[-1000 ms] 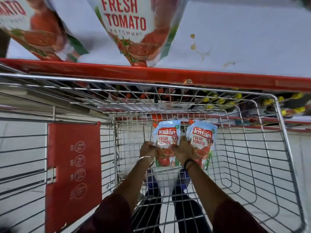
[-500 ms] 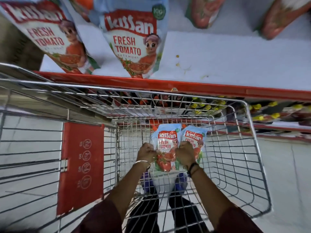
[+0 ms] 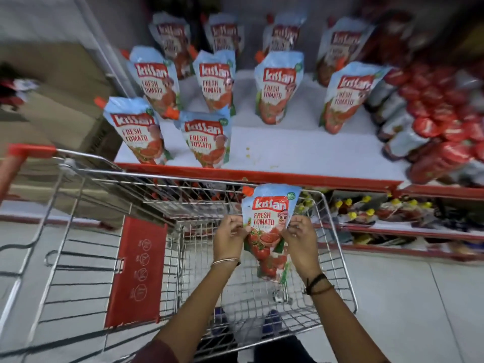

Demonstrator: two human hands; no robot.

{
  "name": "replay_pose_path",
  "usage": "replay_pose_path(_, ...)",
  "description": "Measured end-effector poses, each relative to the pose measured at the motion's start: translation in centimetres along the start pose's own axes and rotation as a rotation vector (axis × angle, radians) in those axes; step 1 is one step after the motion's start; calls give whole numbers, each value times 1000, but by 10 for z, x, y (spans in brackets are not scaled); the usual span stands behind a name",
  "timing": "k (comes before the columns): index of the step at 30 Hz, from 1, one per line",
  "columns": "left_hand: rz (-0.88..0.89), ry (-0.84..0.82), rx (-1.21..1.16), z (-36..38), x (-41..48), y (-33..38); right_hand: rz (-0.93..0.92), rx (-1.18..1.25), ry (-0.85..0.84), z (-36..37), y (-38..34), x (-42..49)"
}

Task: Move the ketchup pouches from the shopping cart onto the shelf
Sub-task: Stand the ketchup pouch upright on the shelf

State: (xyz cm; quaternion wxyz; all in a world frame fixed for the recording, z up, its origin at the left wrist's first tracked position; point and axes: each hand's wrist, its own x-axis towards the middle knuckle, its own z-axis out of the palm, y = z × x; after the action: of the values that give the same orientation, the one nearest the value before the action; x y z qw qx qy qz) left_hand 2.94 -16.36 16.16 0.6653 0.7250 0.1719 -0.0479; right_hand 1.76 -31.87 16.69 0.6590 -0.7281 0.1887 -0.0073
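Left to right. Wire shopping cart (image 3: 65,195) parked against the shelf (image 3: 301,150), with a red panel (image 3: 136,271) on its inner side. On the white shelf board, Kissan Fresh Tomato pouches stood upright in rows, front pair (image 3: 207,138) close to the red shelf edge; bare board to the right of that pair.

Left hand (image 3: 229,238) clenched on the left edge of the held ketchup pouch (image 3: 269,221). Pouch upright, raised inside the cart basket, top and orange spout corner level with the cart's far rim, just below the shelf edge. A second pouch possibly behind it; not confirmable. Right hand (image 3: 301,241) pinched on the right edge of the same pouch, at mid height.

Handling, as judged: soft flexible film, filled lower body heaviest, likely to sag and swing if taken by the thin top. Film probably smooth and slippery. Best grasped at both side seams near mid height, as held. Base to be set flat on the bare board for standing.

Far right: red-capped bottles (image 3: 440,119) crowding the shelf end.
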Motion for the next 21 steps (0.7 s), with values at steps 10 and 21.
replay_pose_path(10, 375, 57, -92, 18, 18, 114, -362, 113, 16, -16, -110, 27)
replay_pose_path(21, 461, 123, -54, 54, 89, 142, -415, 137, 36, -9, -131, 107)
